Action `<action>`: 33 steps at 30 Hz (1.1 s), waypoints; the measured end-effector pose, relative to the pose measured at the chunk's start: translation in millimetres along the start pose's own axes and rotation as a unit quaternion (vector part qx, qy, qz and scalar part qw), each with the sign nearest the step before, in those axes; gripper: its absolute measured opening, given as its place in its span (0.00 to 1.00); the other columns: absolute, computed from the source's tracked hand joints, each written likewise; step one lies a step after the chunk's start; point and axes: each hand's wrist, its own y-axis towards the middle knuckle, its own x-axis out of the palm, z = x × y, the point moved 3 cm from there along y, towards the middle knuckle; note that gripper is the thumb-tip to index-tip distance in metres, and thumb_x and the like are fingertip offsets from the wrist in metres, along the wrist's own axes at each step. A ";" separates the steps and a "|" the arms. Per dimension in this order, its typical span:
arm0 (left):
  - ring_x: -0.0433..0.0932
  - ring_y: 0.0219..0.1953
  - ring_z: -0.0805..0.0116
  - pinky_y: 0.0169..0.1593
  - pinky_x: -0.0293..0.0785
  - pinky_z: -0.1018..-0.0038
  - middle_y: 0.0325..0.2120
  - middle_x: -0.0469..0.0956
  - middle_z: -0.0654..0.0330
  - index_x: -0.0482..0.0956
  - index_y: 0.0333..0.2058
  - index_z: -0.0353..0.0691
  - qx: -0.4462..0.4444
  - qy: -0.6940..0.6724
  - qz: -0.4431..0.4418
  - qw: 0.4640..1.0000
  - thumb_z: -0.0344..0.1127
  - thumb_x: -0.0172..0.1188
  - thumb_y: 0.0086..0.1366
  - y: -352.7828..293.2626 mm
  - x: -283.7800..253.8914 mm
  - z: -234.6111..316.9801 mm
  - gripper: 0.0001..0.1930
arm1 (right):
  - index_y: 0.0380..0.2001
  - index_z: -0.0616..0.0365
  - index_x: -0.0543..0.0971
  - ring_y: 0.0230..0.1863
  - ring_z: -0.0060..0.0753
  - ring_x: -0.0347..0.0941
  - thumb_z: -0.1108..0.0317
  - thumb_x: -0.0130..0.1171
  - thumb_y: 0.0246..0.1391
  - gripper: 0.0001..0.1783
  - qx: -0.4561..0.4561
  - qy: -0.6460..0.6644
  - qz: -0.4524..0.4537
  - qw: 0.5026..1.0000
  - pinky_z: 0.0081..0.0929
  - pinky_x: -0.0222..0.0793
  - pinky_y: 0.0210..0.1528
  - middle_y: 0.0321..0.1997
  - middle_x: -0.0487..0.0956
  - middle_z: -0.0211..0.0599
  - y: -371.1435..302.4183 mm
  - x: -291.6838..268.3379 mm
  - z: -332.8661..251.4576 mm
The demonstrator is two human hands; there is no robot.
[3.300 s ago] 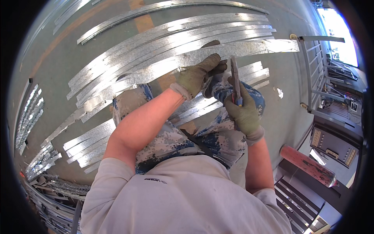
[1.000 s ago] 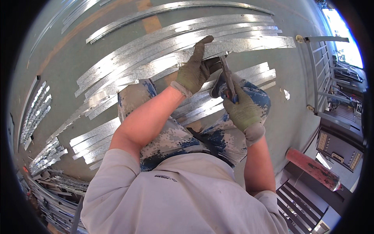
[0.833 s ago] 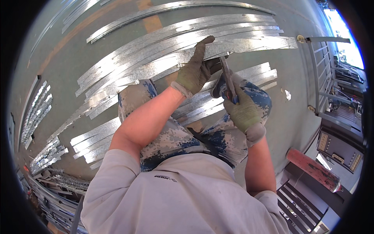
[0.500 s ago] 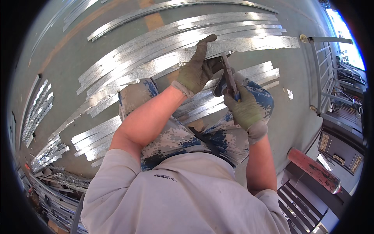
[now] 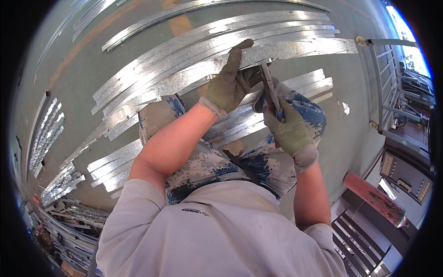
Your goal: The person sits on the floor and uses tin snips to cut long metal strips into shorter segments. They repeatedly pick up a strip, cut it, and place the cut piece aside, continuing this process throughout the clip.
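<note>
The left grip (image 5: 226, 87), olive-gloved, pinches the near edge of a long flat silver metal strip (image 5: 295, 49); right of it, the right grip (image 5: 291, 130) is closed around a grey metal hand tool with blue on its handle (image 5: 271, 87), head at that edge.

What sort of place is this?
Likely a metalworking shop: long shiny metal strips lie across the floor, metal bars are piled at the lower left, and a worn red cylinder shows at the right.
</note>
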 end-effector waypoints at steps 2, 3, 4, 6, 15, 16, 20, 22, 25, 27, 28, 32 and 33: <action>0.83 0.64 0.52 0.73 0.79 0.55 0.63 0.81 0.46 0.67 0.75 0.47 0.002 0.000 0.002 1.000 0.54 0.52 0.86 -0.2 0.0 -0.7 0.28 | 0.67 0.61 0.79 0.48 0.42 0.86 0.53 0.65 0.71 0.30 0.003 -0.004 -0.006 1.000 0.37 0.79 0.54 0.47 0.88 0.51 -2.1 -2.3 -4.1; 0.83 0.65 0.52 0.73 0.80 0.55 0.63 0.81 0.46 0.67 0.75 0.47 0.003 -0.003 0.007 1.000 0.54 0.52 0.86 -0.4 -0.6 -1.3 0.28 | 0.67 0.61 0.80 0.45 0.40 0.86 0.53 0.65 0.71 0.29 0.009 0.002 -0.010 1.000 0.36 0.79 0.51 0.45 0.88 0.50 -3.7 -3.4 -7.4; 0.83 0.65 0.52 0.72 0.80 0.55 0.63 0.81 0.46 0.67 0.74 0.46 0.004 -0.006 0.012 1.000 0.53 0.52 0.86 -0.2 -1.2 -1.6 0.28 | 0.66 0.60 0.80 0.42 0.38 0.85 0.53 0.65 0.71 0.29 0.015 0.008 -0.014 1.000 0.35 0.79 0.48 0.43 0.88 0.48 -4.9 -4.8 -10.9; 0.83 0.65 0.53 0.72 0.80 0.55 0.63 0.81 0.46 0.67 0.74 0.46 0.005 -0.010 0.009 1.000 0.53 0.52 0.86 0.3 -1.2 -1.6 0.27 | 0.66 0.59 0.80 0.36 0.33 0.83 0.54 0.65 0.71 0.28 0.049 0.033 -0.028 0.998 0.33 0.78 0.42 0.38 0.87 0.44 -9.3 -6.8 -20.2; 0.81 0.66 0.50 0.72 0.79 0.52 0.64 0.80 0.47 0.67 0.75 0.45 0.005 -0.021 0.006 1.000 0.52 0.53 0.86 0.3 3.0 -1.8 0.28 | 0.62 0.59 0.83 0.30 0.21 0.74 0.63 0.65 0.70 0.21 0.019 0.064 -0.092 0.994 0.28 0.73 0.36 0.31 0.81 0.32 -3.2 -22.5 -19.4; 0.80 0.66 0.49 0.73 0.78 0.52 0.64 0.80 0.47 0.67 0.75 0.46 0.004 -0.023 0.004 1.000 0.53 0.53 0.86 0.0 3.8 -1.9 0.28 | 0.62 0.59 0.83 0.30 0.21 0.74 0.63 0.64 0.70 0.21 0.006 0.065 -0.095 0.993 0.28 0.73 0.37 0.31 0.81 0.32 -1.0 -22.9 -15.8; 0.79 0.68 0.47 0.74 0.77 0.49 0.65 0.79 0.46 0.68 0.75 0.46 -0.001 -0.008 0.055 0.998 0.57 0.54 0.85 -1.4 7.3 -1.4 0.30 | 0.61 0.60 0.83 0.30 0.21 0.73 0.64 0.63 0.70 0.20 -0.020 0.061 -0.111 0.992 0.28 0.72 0.37 0.31 0.80 0.31 7.8 -25.7 -9.0; 0.79 0.68 0.46 0.74 0.76 0.49 0.66 0.78 0.46 0.68 0.75 0.47 -0.001 -0.001 0.085 0.996 0.60 0.54 0.84 -1.7 9.9 -1.4 0.32 | 0.61 0.59 0.83 0.30 0.20 0.73 0.64 0.63 0.70 0.20 -0.016 0.059 -0.116 0.991 0.28 0.72 0.36 0.30 0.79 0.30 9.2 -26.5 -11.0; 0.78 0.69 0.46 0.75 0.75 0.48 0.67 0.77 0.46 0.68 0.75 0.48 -0.014 -0.034 0.070 0.997 0.63 0.54 0.83 -0.5 3.1 -4.9 0.34 | 0.61 0.59 0.83 0.29 0.19 0.72 0.64 0.62 0.69 0.20 -0.008 0.071 -0.123 0.990 0.27 0.71 0.35 0.30 0.79 0.29 9.1 -27.2 -9.9; 0.77 0.69 0.46 0.75 0.74 0.48 0.67 0.77 0.46 0.68 0.76 0.49 -0.018 -0.023 0.083 0.996 0.65 0.53 0.82 -0.5 1.6 -5.6 0.35 | 0.61 0.59 0.83 0.29 0.18 0.72 0.65 0.62 0.69 0.20 -0.003 0.090 -0.129 0.988 0.26 0.71 0.32 0.30 0.79 0.29 9.2 -26.7 -8.5; 0.77 0.69 0.46 0.75 0.74 0.48 0.67 0.77 0.46 0.68 0.76 0.49 -0.021 -0.017 0.088 0.996 0.65 0.53 0.82 -0.2 2.2 -5.9 0.35 | 0.61 0.59 0.83 0.29 0.17 0.72 0.65 0.62 0.69 0.21 -0.001 0.100 -0.133 0.986 0.26 0.71 0.31 0.30 0.79 0.28 9.7 -26.6 -7.1; 0.77 0.70 0.46 0.75 0.74 0.48 0.65 0.79 0.45 0.67 0.76 0.49 -0.014 0.004 0.093 0.996 0.66 0.54 0.81 -3.3 6.5 -5.3 0.36 | 0.62 0.59 0.83 0.30 0.16 0.74 0.65 0.63 0.69 0.22 0.020 0.141 -0.159 0.977 0.23 0.71 0.28 0.32 0.80 0.27 8.3 -30.1 -8.5; 0.77 0.69 0.46 0.75 0.74 0.49 0.64 0.79 0.45 0.66 0.76 0.49 -0.017 0.007 0.095 0.995 0.66 0.55 0.81 -4.4 9.0 -4.2 0.36 | 0.63 0.60 0.83 0.30 0.15 0.74 0.65 0.63 0.69 0.22 0.030 0.151 -0.167 0.974 0.22 0.71 0.27 0.33 0.80 0.27 7.7 -30.9 -9.4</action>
